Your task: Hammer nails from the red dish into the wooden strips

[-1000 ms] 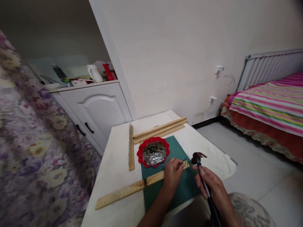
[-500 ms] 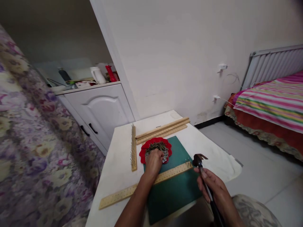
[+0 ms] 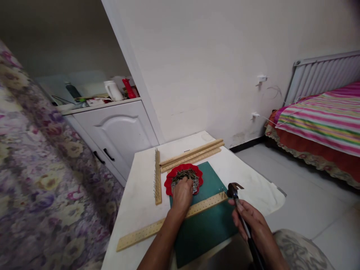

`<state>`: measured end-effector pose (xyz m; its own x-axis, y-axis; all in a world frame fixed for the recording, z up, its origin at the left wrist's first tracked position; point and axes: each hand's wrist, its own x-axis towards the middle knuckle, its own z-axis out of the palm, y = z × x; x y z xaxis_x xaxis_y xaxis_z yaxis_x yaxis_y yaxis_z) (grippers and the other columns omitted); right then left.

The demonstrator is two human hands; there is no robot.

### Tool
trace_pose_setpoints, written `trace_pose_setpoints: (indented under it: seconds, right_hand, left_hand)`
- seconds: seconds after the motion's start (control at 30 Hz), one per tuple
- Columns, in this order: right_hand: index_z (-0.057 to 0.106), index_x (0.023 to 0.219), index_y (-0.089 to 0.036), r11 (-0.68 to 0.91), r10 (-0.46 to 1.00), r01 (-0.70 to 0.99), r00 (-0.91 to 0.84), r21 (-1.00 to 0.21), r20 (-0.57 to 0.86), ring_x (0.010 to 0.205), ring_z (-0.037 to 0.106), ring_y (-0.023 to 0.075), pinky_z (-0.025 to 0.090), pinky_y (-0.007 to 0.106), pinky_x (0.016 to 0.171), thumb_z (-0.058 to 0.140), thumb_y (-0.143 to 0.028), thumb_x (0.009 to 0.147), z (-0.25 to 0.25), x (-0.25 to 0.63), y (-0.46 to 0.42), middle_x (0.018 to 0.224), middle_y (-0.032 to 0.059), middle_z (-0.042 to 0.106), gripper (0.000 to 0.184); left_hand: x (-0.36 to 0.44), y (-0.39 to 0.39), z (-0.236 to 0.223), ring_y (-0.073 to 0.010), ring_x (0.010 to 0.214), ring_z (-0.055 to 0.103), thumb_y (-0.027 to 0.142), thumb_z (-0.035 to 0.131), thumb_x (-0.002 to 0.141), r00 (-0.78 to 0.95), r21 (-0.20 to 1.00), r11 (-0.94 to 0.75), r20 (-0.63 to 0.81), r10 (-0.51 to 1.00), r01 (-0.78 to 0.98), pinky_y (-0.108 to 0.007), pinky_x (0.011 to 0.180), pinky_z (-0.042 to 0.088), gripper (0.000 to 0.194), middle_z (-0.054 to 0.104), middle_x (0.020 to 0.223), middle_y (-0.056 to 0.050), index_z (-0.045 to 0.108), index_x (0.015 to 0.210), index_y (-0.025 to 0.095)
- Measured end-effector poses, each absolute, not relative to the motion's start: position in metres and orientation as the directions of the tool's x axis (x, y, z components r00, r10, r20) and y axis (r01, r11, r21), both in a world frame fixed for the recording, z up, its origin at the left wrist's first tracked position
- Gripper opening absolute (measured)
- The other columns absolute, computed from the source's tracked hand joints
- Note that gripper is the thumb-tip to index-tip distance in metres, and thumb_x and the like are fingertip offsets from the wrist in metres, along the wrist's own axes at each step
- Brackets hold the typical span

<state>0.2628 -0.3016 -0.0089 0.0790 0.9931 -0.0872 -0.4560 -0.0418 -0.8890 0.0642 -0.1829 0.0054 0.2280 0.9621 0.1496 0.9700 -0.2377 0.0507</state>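
My left hand (image 3: 183, 192) reaches into a red scalloped dish (image 3: 168, 183) heaped with loose nails (image 3: 194, 176). Its fingers are bent down among the nails, and what they pinch is hidden. A claw hammer (image 3: 242, 215) is in my right hand (image 3: 254, 223), gripped by the handle with its head up. Below the dish, a long wooden strip with rows of holes (image 3: 205, 205) lies slantwise across a green mat (image 3: 205, 240). Several nails (image 3: 223, 194) stand upright at the strip's right end, close to the hammer head.
On the white table (image 3: 140, 210), a strip bristling with nails (image 3: 158, 180) lies left of the dish. More wooden strips (image 3: 194, 153) rest behind it. A floral curtain (image 3: 56, 187) and cabinet (image 3: 120, 131) stand left; a bed (image 3: 323, 116) is at right.
My left hand has moved left from the strip's nailed end into the dish of nails and stays there. My right hand keeps holding the hammer in nearly the same place.
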Motion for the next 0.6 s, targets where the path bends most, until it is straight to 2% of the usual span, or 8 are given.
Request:
trace_pose_setpoints:
  seconds: [0.17,0.27,0.37,0.43,0.5,0.6]
  right_hand:
    - [0.059,0.093,-0.017,-0.042,0.996,-0.433,0.055,-0.901,-0.073,0.030,0.033,0.0037,0.019,0.018,0.033,0.056,-0.047,0.078,-0.008,0.262,-0.302,0.051,-0.0053,0.054,0.034]
    - [0.058,0.094,-0.017,-0.035,0.996,-0.405,0.064,-0.914,-0.067,0.031,0.033,0.0038,0.020,0.017,0.033,0.058,-0.046,0.078,-0.007,0.259,-0.303,0.051,-0.0058,0.053,0.033]
    - [0.056,0.095,-0.017,-0.021,0.995,-0.356,0.082,-0.934,-0.053,0.031,0.034,0.0040,0.021,0.017,0.032,0.060,-0.045,0.076,-0.009,0.255,-0.302,0.052,-0.0060,0.053,0.034]
    - [0.055,0.095,-0.017,-0.010,0.995,-0.317,0.094,-0.948,-0.042,0.031,0.033,0.0040,0.022,0.017,0.032,0.062,-0.045,0.074,-0.011,0.252,-0.301,0.055,-0.0050,0.056,0.035]
    - [0.055,0.096,-0.017,-0.001,0.993,-0.288,0.114,-0.958,-0.035,0.033,0.034,0.0047,0.023,0.017,0.032,0.064,-0.043,0.072,-0.014,0.249,-0.300,0.059,-0.0035,0.059,0.036]
    - [0.056,0.094,-0.018,0.001,0.986,-0.283,0.158,-0.959,-0.045,0.035,0.035,0.0057,0.024,0.018,0.032,0.069,-0.040,0.068,-0.016,0.245,-0.299,0.062,-0.0038,0.058,0.036]
  left_hand:
    - [0.062,-0.194,0.009,-0.0185,0.081,0.053,0.019,0.042,0.084,0.257,0.168,-0.300,0.235,0.937,0.939,-0.028,0.070,0.035,0.016,0.057,0.082,-0.005,0.056,0.078,0.019]
    - [0.066,-0.207,0.008,-0.0172,0.077,0.053,0.023,0.041,0.085,0.246,0.385,-0.362,0.317,0.916,0.849,-0.027,0.070,0.036,0.016,0.057,0.079,-0.004,0.054,0.076,0.019]
    - [0.077,-0.221,0.002,-0.0141,0.068,0.053,0.028,0.043,0.083,0.218,0.764,-0.348,0.272,0.937,0.543,-0.024,0.064,0.039,0.014,0.057,0.073,-0.001,0.053,0.078,0.019]
    - [0.088,-0.229,-0.003,-0.0112,0.057,0.051,0.031,0.047,0.081,0.233,0.949,-0.209,0.154,0.960,0.236,-0.022,0.055,0.039,0.014,0.055,0.064,0.002,0.051,0.079,0.018]
    - [0.099,-0.236,-0.007,-0.0089,0.051,0.049,0.034,0.053,0.077,0.251,0.998,-0.041,0.049,0.967,-0.037,-0.020,0.050,0.037,0.018,0.054,0.059,0.003,0.050,0.078,0.016]
    - [0.111,-0.245,-0.009,-0.0079,0.053,0.051,0.035,0.061,0.073,0.259,0.948,0.120,-0.042,0.965,-0.294,-0.020,0.052,0.039,0.023,0.058,0.066,0.000,0.049,0.077,0.015]
